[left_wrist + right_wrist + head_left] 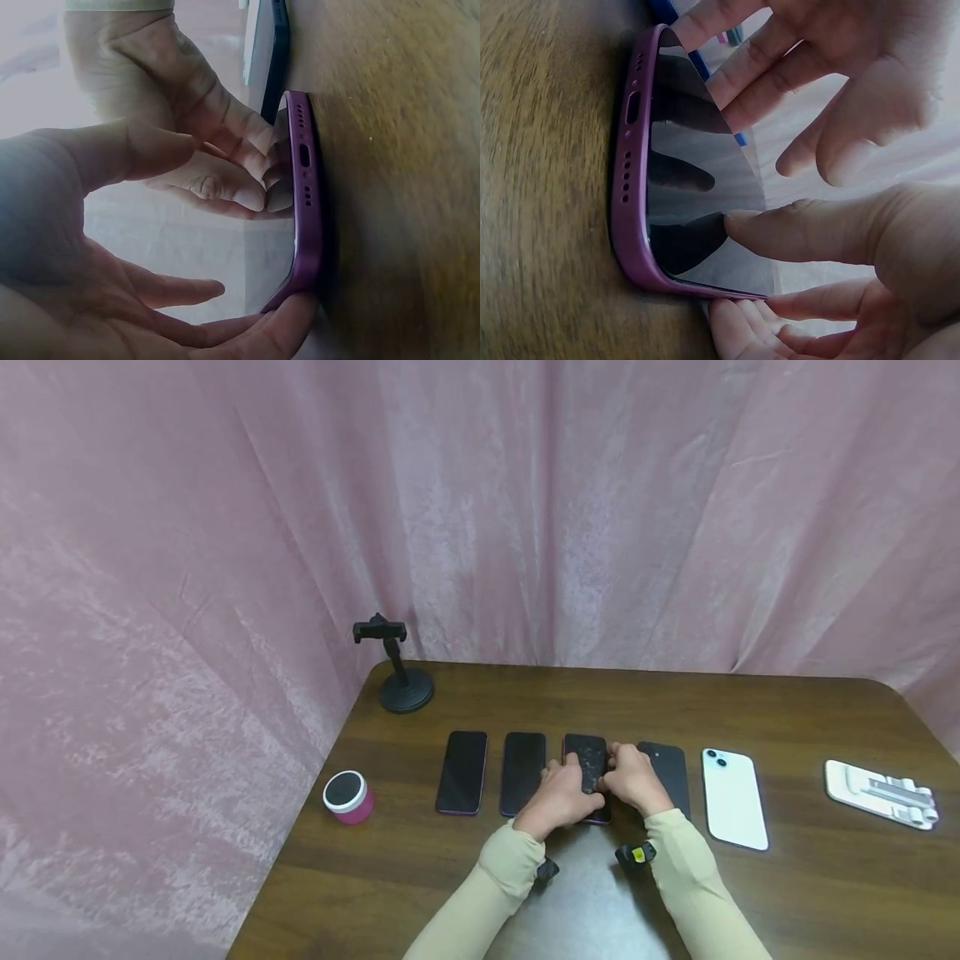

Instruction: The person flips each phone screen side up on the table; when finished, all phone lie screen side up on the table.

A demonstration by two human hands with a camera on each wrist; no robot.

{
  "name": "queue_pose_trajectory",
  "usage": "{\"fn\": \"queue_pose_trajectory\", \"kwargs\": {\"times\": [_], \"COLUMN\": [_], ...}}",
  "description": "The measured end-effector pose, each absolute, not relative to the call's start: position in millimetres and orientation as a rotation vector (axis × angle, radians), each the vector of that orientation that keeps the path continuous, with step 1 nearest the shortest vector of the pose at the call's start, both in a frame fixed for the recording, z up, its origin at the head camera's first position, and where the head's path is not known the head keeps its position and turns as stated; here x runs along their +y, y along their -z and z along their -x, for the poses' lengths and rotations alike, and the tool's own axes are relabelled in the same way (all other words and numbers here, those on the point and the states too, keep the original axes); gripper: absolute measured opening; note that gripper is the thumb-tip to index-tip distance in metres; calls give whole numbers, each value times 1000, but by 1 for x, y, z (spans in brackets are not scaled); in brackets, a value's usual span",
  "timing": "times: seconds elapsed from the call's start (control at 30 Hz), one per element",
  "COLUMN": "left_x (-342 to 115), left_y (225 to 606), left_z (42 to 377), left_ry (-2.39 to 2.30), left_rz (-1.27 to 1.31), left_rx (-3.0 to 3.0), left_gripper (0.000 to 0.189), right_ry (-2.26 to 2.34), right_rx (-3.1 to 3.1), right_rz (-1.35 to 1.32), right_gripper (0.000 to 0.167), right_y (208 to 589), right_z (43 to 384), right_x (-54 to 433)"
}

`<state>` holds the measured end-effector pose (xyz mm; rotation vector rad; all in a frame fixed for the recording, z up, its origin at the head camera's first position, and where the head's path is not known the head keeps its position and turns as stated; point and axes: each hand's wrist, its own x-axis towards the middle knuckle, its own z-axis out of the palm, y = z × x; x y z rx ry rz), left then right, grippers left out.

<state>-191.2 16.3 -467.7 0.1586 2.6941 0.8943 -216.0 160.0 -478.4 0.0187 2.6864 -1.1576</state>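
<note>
Both hands are at a smartphone (630, 244) with a purple frame and a dark, glossy screen, lying face up on the table. The left hand (558, 796) has its fingers along the phone's left edge; its thumb stands off the glass in the left wrist view. With the right hand (632, 777), the person holds the right edge, thumb tip on the screen and curled fingers against the side. Dark phones lie to either side: one (523, 768) beside the left hand, another (667, 772) partly behind the right hand.
Further left lie a dark phone (461, 772) and a pink jar (352, 806) with a white-rimmed lid. A black phone stand (406, 691) is at the back left corner. To the right lie a white phone (735, 802), camera side up, and a white folded device (862, 789).
</note>
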Motion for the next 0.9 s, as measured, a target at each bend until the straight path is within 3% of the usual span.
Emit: {"fn": "queue_pose_trajectory", "kwargs": {"times": [0.4,0.7,0.9], "left_x": [18,18,23], "left_y": [461,462,464], "left_z": [187,188,191], "left_ry": [-882,-856,-894], "left_rz": [-118,-163,-218], "left_rx": [2646,2696,2718], "left_gripper": [75,73,75], "right_ry": [1149,1186,1285], "right_rx": [2680,2691,2739], "right_rz": [-5,33,151], "right_gripper": [67,51,50], "right_y": [479,474,469], "right_z": [217,214,215], "right_x": [160,163,173]}}
